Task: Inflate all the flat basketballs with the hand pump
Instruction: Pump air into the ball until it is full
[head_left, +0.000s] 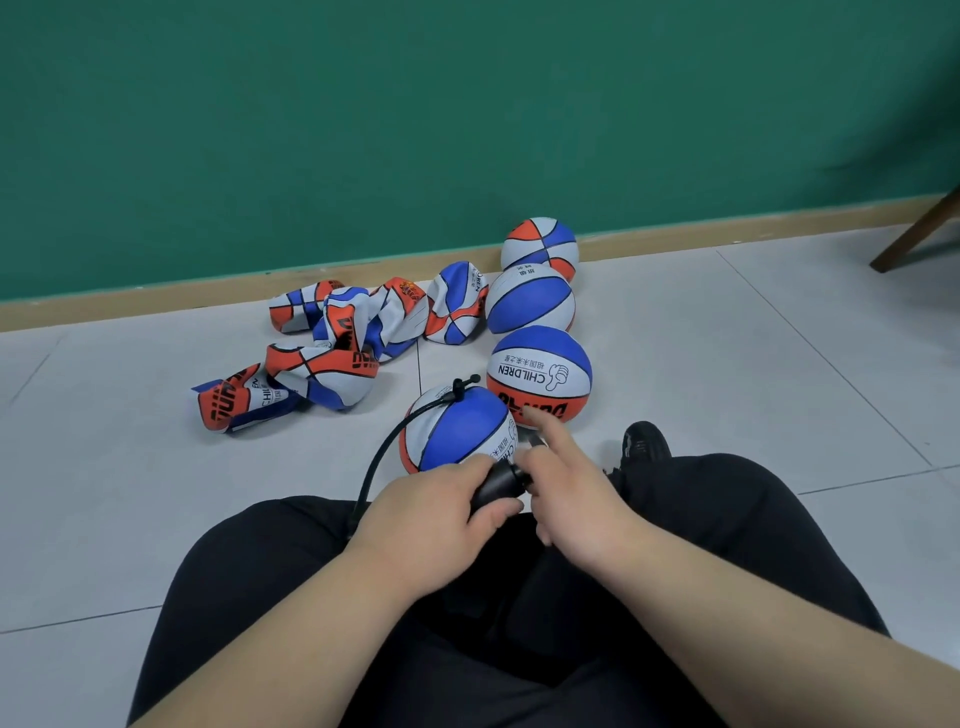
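I take the nearest round basketball (457, 431), blue, white and orange, as my reference: it sits on the pale grey tiled floor (727, 364) just in front of the person's knees. A thin black hose (384, 452) is plugged into its top and curves down its left side towards the lap.

Just on the near side of that ball, the left hand (431, 512) is wrapped firmly around the barrel of the black hand pump (498, 483), fingers curled over it. The right hand (576, 499) closes on the pump's other end with thumb and lower fingers curled, while the index finger sticks out straight towards the ball (this hand is blurred, and the handle is mostly hidden inside it).

Touching the reference ball on its far right is a second full ball printed "CHILDREN" (540, 374). Beyond that one are two more round balls in a row, a blue-and-white one (530, 304) and an orange, blue and white one (540, 244) against the wooden skirting.

To the far left of the reference ball lies a heap of flat, crumpled basketballs (337, 353) in the same colours. To its right, a black shoe (644, 441) pokes out past black trousers (519, 649). Behind it all is a green wall (363, 130).
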